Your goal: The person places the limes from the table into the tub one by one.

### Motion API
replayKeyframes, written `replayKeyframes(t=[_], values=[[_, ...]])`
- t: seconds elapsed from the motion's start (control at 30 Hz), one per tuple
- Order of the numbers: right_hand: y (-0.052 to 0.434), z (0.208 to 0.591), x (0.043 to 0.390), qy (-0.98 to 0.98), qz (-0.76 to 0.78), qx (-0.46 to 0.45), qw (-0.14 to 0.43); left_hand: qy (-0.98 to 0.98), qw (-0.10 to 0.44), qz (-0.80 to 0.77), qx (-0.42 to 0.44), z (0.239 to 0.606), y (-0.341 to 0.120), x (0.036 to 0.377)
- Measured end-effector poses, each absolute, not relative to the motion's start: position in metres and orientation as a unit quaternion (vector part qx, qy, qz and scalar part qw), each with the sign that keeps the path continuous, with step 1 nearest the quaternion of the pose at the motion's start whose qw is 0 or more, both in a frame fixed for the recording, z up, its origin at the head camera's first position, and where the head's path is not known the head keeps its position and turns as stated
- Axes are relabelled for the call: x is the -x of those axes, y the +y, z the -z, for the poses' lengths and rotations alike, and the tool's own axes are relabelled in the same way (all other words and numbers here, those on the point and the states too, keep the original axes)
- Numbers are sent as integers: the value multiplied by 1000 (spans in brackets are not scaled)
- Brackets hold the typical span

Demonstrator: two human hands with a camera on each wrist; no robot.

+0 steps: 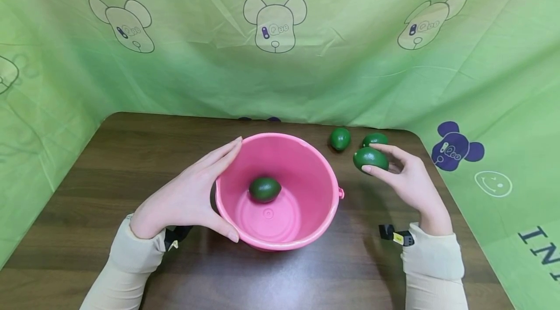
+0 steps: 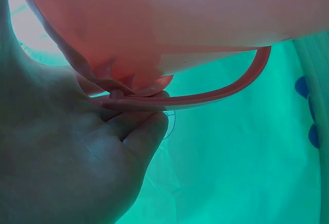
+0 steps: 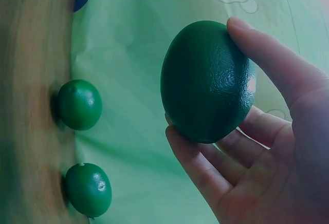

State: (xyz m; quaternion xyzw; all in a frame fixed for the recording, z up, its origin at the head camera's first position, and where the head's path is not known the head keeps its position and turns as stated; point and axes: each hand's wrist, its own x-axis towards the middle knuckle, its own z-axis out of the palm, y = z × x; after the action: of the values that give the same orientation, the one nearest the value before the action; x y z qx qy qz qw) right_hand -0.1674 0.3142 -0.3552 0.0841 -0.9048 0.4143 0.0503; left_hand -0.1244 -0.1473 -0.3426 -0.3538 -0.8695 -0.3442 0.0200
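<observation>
Left hand (image 1: 185, 198): grip lies flat against the left wall of the pink bucket (image 1: 306, 217), fingers straight along the rim and thumb low on the near side. It presses and steadies but curls round nothing. The left wrist view shows the palm close beside the bucket's handle (image 2: 226, 93), which hangs down.
Risk at left hand: a flat hand only braces from one side. A knock from the right could, in my judgement, slide or tip the bucket towards it.
Bucket: upright on the dark wooden counter (image 1: 109, 164), centre of view, mouth open.
Fruit in bucket (image 1: 264, 189): one dark green, avocado-like piece lies on the bottom, left of middle. Anything dropped from above could strike it and bounce.
Held fruit (image 3: 208, 80): clear of the counter, just right of the bucket's rim and outside it.
Right hand (image 1: 411, 181): grip pinches the held fruit between thumb and fingertips, palm not closed round it.
Risk at right hand: the skin looks smooth and the shape rounded. A fingertip pinch may let it slip or roll out, likely onto the counter.
Two loose fruits (image 1: 340, 138) (image 1: 375, 139): they rest near the far edge, behind the held one. A stray brush of the hand could set them rolling.
</observation>
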Motion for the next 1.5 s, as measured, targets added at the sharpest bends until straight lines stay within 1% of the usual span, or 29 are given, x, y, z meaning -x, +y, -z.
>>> replayKeyframes(t=[0.37,0.97,1.5], values=[[309,347,165,-900,-421,-94,67,-870,20,347,351,343,-147,123],[295,339,163,-887,-429,-136,103,-871,23,340,353,344,-147,124],[279,331,160,-874,-443,-164,115,-871,23,340,353,344,-147,124]])
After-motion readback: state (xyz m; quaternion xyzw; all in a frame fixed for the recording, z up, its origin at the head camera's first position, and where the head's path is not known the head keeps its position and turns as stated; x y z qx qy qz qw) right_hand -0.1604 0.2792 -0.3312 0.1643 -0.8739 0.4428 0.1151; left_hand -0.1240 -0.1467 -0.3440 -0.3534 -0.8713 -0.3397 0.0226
